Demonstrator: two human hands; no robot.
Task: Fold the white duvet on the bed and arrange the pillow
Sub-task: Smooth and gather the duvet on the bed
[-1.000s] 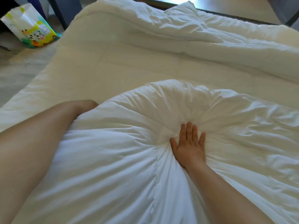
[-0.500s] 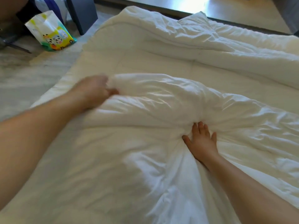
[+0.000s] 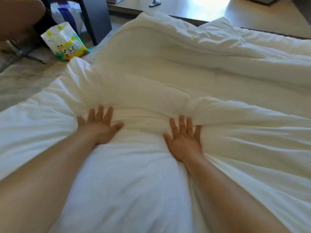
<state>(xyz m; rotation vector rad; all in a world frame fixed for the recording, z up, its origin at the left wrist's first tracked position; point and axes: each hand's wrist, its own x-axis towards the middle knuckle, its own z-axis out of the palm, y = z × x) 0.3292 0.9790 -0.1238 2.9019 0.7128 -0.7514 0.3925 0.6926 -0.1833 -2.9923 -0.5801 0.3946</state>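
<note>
Two bare hands press flat on the white duvet (image 3: 168, 78), which covers nearly all of the bed and fills the view from the near edge to the far side. Off the bed at about ten o'clock, a small printed bag (image 3: 64, 42) with cartoon pandas stands on the pale floor (image 3: 20, 78), just beside the duvet's raised corner. Behind the bag stands a dark furniture leg (image 3: 96, 19), with a blue and white bag (image 3: 65, 12) just left of it, and at the far left edge a bare limb of someone and a dark metal stand are partly in view. A pale slipper (image 3: 154, 3) lies on the floor at twelve o'clock, well apart from the bed. Nothing lies on the duvet between the hands.

The left hand (image 3: 99, 126) rests palm down at about eight o'clock from the middle of the view, its fingers (image 3: 107, 115) spread apart and pointing away, holding nothing. The right hand (image 3: 185, 140) lies palm down at about five o'clock, fingers (image 3: 182, 126) likewise spread. Both sets of fingertips touch a bunched ridge of duvet that runs across just ahead of them, and the fabric dips under both palms. Beyond the ridge the duvet lies flatter, with another rumpled fold from one to three o'clock.
</note>
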